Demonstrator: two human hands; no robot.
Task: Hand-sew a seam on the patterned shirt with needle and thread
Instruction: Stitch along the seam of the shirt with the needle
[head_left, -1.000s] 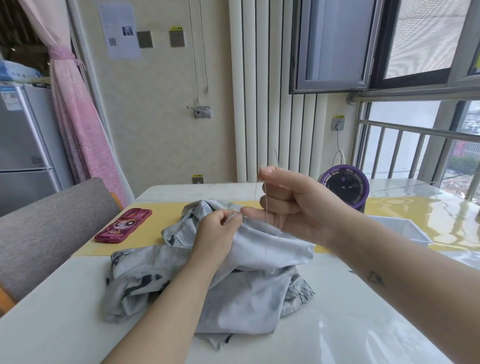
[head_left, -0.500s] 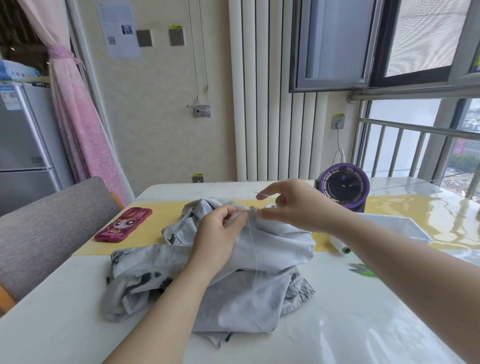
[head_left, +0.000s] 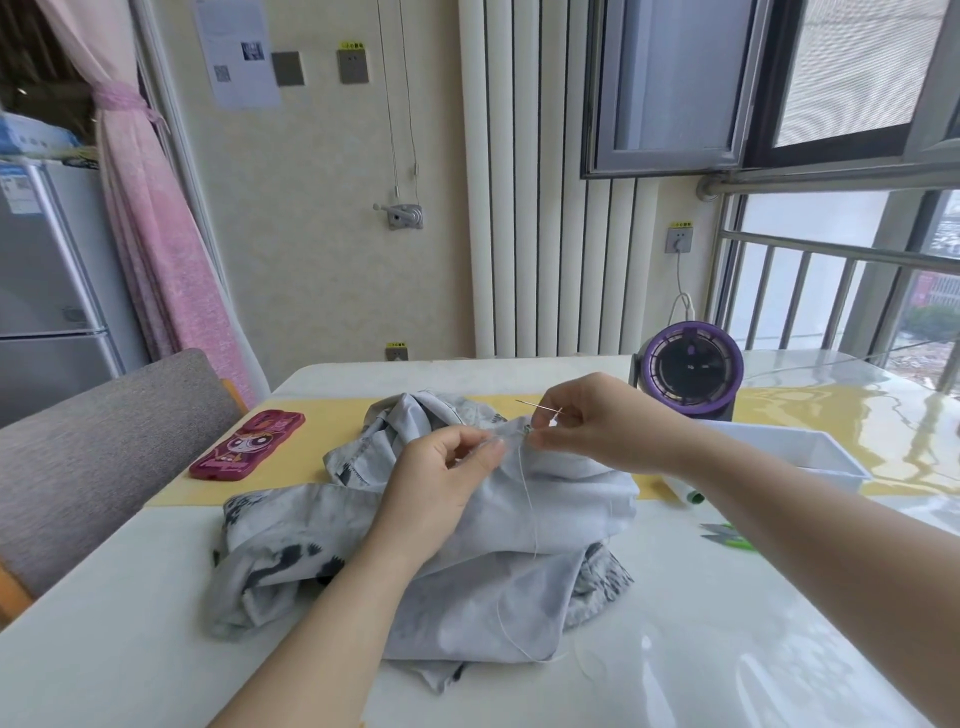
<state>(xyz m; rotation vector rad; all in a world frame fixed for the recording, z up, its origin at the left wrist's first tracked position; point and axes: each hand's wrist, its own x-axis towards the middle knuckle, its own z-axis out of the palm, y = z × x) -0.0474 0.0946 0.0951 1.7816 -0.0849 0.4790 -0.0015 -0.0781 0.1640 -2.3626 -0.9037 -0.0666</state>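
Bright daylight from the right-hand window (head_left: 857, 73) glares off the glossy table (head_left: 727, 649); wide-angle edges bend.

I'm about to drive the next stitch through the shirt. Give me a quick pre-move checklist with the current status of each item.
1. Needle is pinched in the right hand: ok.
2. Left hand pinches the shirt fold right beside the needle: ok.
3. Needle tip points away from the left hand's fingers, with a gap between them: ok.
4. Thread trails slack down the shirt to the table. Whether it is tangle-free: cannot tell.
5. Thread passes through the needle's eye: cannot tell, too small.
6. Scissors lie on the table under the right forearm: ok.
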